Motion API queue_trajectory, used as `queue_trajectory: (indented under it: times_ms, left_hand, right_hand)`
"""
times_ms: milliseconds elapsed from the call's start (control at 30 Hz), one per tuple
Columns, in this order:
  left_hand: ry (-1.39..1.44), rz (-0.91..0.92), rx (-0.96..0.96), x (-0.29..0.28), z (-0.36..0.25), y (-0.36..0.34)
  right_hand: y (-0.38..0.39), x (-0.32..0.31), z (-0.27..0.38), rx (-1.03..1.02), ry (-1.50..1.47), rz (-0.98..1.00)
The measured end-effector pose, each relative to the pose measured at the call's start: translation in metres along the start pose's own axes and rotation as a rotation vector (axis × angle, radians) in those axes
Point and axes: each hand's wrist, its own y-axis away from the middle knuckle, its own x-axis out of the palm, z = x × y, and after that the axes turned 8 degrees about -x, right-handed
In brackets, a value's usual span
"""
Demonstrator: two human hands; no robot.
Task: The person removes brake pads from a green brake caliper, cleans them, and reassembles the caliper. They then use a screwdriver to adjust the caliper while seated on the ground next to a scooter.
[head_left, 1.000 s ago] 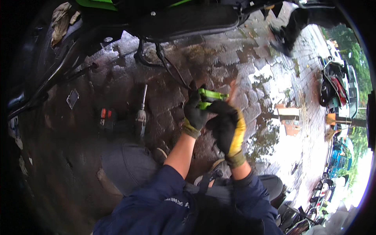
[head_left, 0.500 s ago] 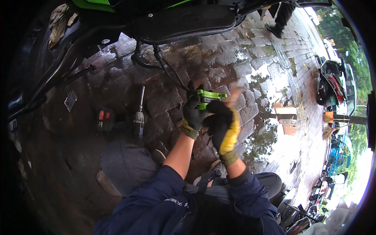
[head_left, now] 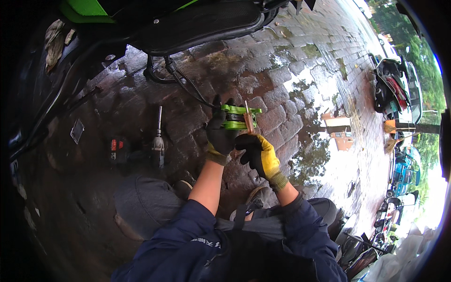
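Observation:
My left hand [head_left: 220,134], in a black and yellow glove, grips a bright green brake caliper [head_left: 232,124] with a dark middle. A black hose [head_left: 188,84] runs from the caliper side up toward the vehicle. My right hand [head_left: 261,155], gloved alike, is closed round the lower end of a screwdriver [head_left: 250,123] with an amber-brown handle. Its thin shaft points away from me and lies across the caliper's right end in this view; whether it touches is unclear. Both hands are close together above the wet paving, in front of my bent knees.
A black and green two-wheeler [head_left: 197,30] stands at the far left. On the ground to my left lie a power ratchet [head_left: 159,143], a black and red battery [head_left: 118,148] and a flat rectangular piece [head_left: 77,131]. A puddle [head_left: 329,164] and parked scooters [head_left: 392,87] are on the right.
My right hand's blur is gone, and the screwdriver now stands clearly across the caliper. The view has shifted, so the scene sits a little further left. My left hand keeps its hold.

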Motion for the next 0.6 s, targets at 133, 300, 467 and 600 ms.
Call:
queue_trajectory:
  times_ms: [133, 300, 467, 600]
  left_hand:
    - [0.147, 0.059, -0.017, 0.003, -0.008, 0.0]
    - [0.135, 0.031, -0.013, 0.005, -0.011, 0.004]
    - [0.169, 0.013, -0.041, 0.0, -0.009, 0.006]
    - [0.136, 0.029, -0.012, 0.001, -0.009, 0.007]
  right_hand:
    - [0.006, 0.003, 0.02, -0.237, -0.148, -0.08]
    - [-0.003, 0.002, 0.015, 0.143, 0.019, 0.042]
    - [0.012, -0.002, 0.037, -0.054, -0.018, 0.12]
    - [0.017, -0.039, 0.05, -0.169, 0.054, 0.194]
